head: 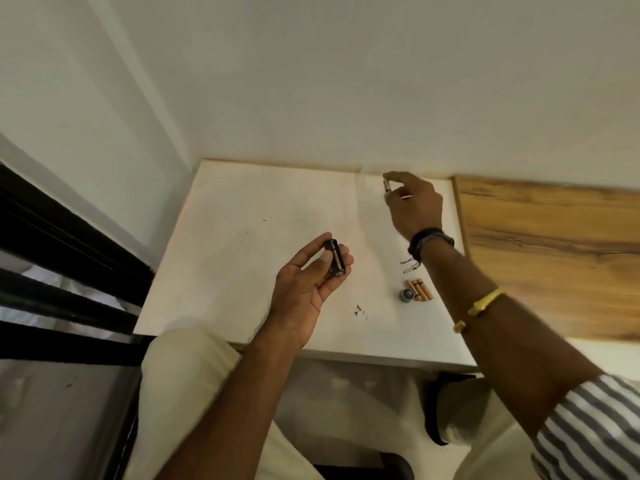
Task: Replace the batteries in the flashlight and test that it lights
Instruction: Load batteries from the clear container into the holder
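So the white table (242,237) sits pushed into the corner of the wall, with a wood-grain panel (554,254) running right along its right edge.

The left forearm comes up from the bottom middle and stops over the near half of the table. The left hand (304,292) is turned palm-up with the fingers curled, gripping a black cylinder (335,258) with gold print on it. The thumb lies across its side, and the cylinder points roughly away toward the far edge. It's either the flashlight's body or its battery carrier, honestly can't tell which.

The right arm, in a rolled-up striped sleeve (595,427), reaches in from the lower right, crosses the right edge and stretches out to the far right corner. There's a gold bangle (485,301) on the forearm and a dark wristband (429,239) at the wrist. The right hand (415,206) has its back toward the camera and the wrist bent. Thumb and forefinger pinch a small copper-coloured battery (387,186), held about upright just short of the far edge.

On the table near the right edge, under that forearm, a little bunch of spare batteries (420,289) lies side by side, touching each other. A round black cap (406,294) sits right against them on the left. Just beyond those are a couple of small metal clips (410,265).
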`<action>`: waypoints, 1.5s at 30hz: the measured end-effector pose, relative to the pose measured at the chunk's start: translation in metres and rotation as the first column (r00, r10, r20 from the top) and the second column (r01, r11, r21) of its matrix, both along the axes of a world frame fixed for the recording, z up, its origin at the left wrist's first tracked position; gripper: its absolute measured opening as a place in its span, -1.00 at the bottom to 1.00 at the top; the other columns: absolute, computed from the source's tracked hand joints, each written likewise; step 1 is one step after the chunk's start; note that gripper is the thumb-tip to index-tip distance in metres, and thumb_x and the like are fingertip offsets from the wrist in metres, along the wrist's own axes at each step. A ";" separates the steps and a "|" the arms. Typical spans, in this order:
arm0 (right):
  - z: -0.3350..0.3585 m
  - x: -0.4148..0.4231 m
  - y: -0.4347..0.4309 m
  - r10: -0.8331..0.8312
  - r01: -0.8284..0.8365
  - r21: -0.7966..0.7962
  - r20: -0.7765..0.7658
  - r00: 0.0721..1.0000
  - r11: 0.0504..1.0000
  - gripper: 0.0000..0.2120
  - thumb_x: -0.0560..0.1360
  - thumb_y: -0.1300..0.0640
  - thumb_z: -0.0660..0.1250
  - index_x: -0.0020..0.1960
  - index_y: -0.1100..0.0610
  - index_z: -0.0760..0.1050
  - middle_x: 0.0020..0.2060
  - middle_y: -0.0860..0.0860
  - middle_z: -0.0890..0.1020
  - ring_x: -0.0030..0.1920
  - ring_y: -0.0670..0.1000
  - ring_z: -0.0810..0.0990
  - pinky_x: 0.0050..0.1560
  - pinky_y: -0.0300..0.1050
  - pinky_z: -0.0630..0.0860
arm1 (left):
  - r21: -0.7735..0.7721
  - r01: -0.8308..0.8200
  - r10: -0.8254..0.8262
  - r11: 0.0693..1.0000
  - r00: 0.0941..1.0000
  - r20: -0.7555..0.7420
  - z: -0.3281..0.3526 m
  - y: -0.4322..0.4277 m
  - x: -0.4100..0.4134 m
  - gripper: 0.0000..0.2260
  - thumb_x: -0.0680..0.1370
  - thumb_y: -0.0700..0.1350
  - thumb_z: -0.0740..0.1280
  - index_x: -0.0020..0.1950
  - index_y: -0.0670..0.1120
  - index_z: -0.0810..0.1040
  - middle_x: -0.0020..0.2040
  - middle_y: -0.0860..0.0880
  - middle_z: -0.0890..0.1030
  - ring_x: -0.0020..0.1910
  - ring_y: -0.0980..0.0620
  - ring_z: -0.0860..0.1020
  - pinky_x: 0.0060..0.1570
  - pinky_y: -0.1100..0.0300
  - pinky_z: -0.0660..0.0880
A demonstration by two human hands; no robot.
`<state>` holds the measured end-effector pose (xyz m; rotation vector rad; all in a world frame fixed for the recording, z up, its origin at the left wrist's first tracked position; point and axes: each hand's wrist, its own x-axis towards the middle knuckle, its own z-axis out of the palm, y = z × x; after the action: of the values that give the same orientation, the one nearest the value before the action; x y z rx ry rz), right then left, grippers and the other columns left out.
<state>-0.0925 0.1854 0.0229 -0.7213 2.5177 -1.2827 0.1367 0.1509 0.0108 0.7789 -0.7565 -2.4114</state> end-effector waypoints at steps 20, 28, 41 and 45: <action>0.016 0.142 0.140 0.125 -0.154 -0.369 -0.100 0.987 0.917 -0.90 0.50 0.24 0.51 0.00 0.12 0.67 -0.18 -0.07 0.73 -0.14 -0.13 0.71 -0.11 -0.36 0.60 | -0.137 0.123 -0.107 0.983 0.988 0.115 0.004 0.064 0.010 -0.72 0.62 -0.25 0.34 0.33 -0.18 0.55 0.14 -0.18 0.70 0.16 -0.17 0.67 0.07 0.04 0.64; 0.016 0.146 0.146 0.249 -0.346 -0.225 -0.369 0.896 0.911 -0.93 0.52 0.24 0.49 -0.02 0.12 0.71 -0.16 -0.12 0.72 -0.15 -0.15 0.67 -0.08 -0.37 0.59 | -0.149 0.077 -0.057 0.986 0.989 0.140 0.006 0.065 0.015 -0.72 0.61 -0.25 0.35 0.33 -0.19 0.56 0.13 -0.16 0.71 0.13 -0.16 0.68 0.02 0.09 0.65; 0.009 0.134 0.142 0.264 -0.177 -0.356 0.211 0.941 0.917 -0.88 0.39 0.27 0.60 -0.08 0.16 0.75 -0.17 0.02 0.76 -0.10 -0.01 0.75 0.02 -0.02 0.69 | -0.201 0.134 -0.104 0.970 0.983 0.151 0.005 0.062 0.016 -0.75 0.61 -0.27 0.33 0.29 -0.17 0.59 0.09 -0.14 0.72 0.12 -0.12 0.69 0.02 0.12 0.64; 0.006 0.130 0.142 0.294 -0.114 -0.387 0.445 0.846 0.915 -0.85 0.34 0.35 0.60 -0.10 0.26 0.73 -0.17 0.11 0.77 -0.07 0.07 0.76 0.10 0.02 0.69 | -0.252 0.207 -0.170 0.945 0.972 0.160 0.004 0.062 0.018 -0.71 0.62 -0.28 0.31 0.34 -0.13 0.56 0.16 -0.19 0.69 0.19 -0.13 0.66 0.14 0.07 0.61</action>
<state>0.0371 0.3273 0.0289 -0.6087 1.7742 -1.6074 0.1543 0.2124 0.0145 0.7965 -1.2335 -2.3673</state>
